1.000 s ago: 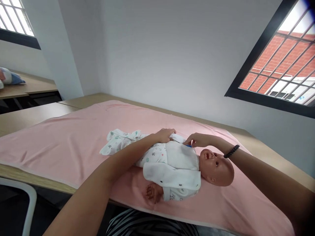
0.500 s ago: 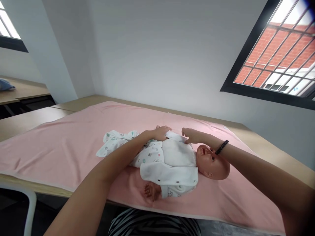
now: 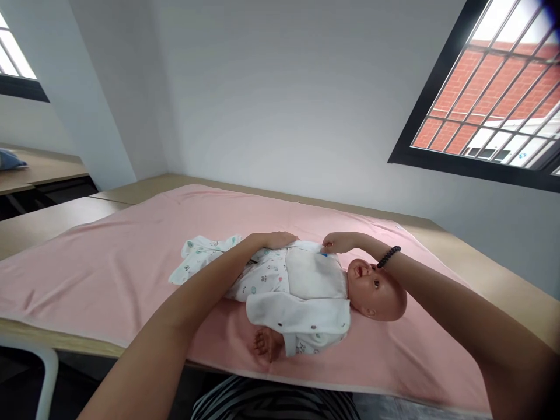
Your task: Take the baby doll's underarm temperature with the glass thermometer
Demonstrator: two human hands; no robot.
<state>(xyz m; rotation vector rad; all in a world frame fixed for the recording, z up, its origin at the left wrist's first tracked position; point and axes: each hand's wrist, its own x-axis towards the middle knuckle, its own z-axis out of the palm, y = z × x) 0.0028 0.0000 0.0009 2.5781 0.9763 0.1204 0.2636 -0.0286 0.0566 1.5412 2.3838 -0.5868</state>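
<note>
A baby doll (image 3: 378, 291) lies on its back with its head to the right. It wears a white printed baby shirt (image 3: 301, 312), whose near flap is folded open toward me, and printed trousers (image 3: 266, 277). The bare cloth chest (image 3: 312, 274) shows between the flaps. My left hand (image 3: 277, 239) rests at the far side of the waist, closed on the far flap's edge, its fingertips partly hidden. Close to the doll's chin, my right hand (image 3: 340, 241) pinches the upper end of that flap. A small blue spot (image 3: 324, 254) shows under its fingers.
A pink blanket (image 3: 131, 251) covers most of the wooden table (image 3: 472, 268). Behind stands a grey wall (image 3: 271, 105), with a barred window (image 3: 481, 93) at right. A white metal frame (image 3: 50, 367) is at lower left. The doll's hand (image 3: 265, 343) lies near the front edge.
The far flap, raised between my hands before, now lies lower along the doll's side. My right hand's fingers have closed in, and the blue spot has come into sight. The view has shifted slightly.
</note>
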